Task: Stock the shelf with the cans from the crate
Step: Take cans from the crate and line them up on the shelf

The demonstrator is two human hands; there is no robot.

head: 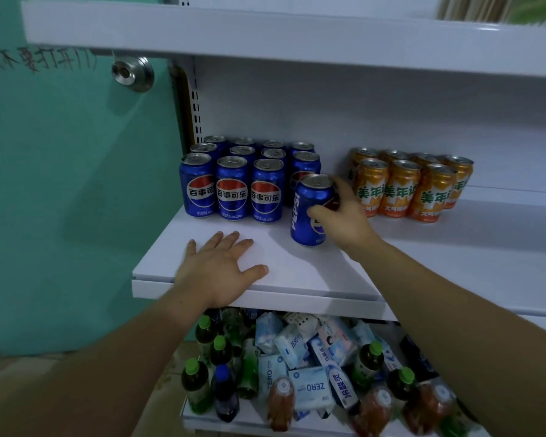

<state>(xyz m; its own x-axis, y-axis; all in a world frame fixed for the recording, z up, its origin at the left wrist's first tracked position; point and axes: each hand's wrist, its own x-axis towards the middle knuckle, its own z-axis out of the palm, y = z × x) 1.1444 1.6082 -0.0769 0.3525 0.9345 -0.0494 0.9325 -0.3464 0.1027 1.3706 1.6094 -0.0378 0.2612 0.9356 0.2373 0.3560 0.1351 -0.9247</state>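
A blue Pepsi can (308, 216) stands upright on the white shelf (303, 279), just in front of the fourth column of several blue Pepsi cans (232, 192). My right hand (344, 216) grips this can from its right side, thumb across the front. My left hand (219, 269) lies flat on the shelf near its front edge, fingers spread. Several orange cans (402, 189) stand in rows to the right of the held can. No crate is in view.
An upper white shelf (265, 36) hangs overhead. Below, a lower shelf (249, 425) holds green-capped bottles (199, 383), a blue-capped bottle, brown bottles and tissue packs (309, 389). A teal door (60, 184) with a metal knob (133, 74) stands at left.
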